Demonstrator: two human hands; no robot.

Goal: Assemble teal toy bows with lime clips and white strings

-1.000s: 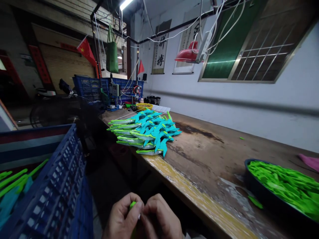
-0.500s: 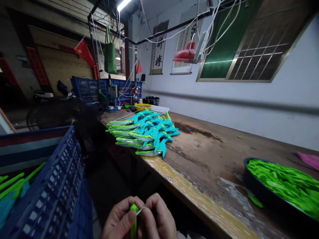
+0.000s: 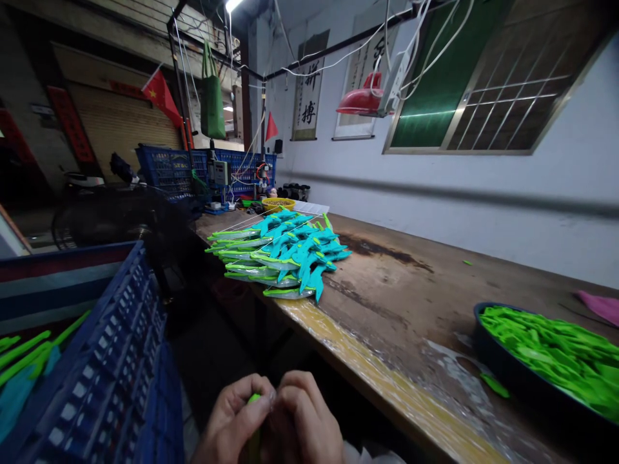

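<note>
Low in the head view, my left hand (image 3: 235,419) is closed around a bright green plastic piece (image 3: 254,399), of which little more than the top end shows. My right hand (image 3: 309,415) is pressed against it, fingers curled and fingertips pinched beside the green piece. What sits between the right fingertips is hidden. Both hands are in front of the table edge. Farther on, a stack of turquoise and green plastic pieces (image 3: 290,251) lies on the table's near edge, with thin white strings running from it.
A dark basin (image 3: 488,348) full of flat green parts stands on the wooden table (image 3: 406,303) at right. To my left is a blue plastic crate (image 3: 111,361) holding green and turquoise pieces. A yellow bowl (image 3: 279,203) sits behind the stack; a red lamp (image 3: 360,102) hangs overhead.
My hands have drawn closer together at the fingertips. The thin pale strand seen at the green piece is now covered, and less of that piece shows.
</note>
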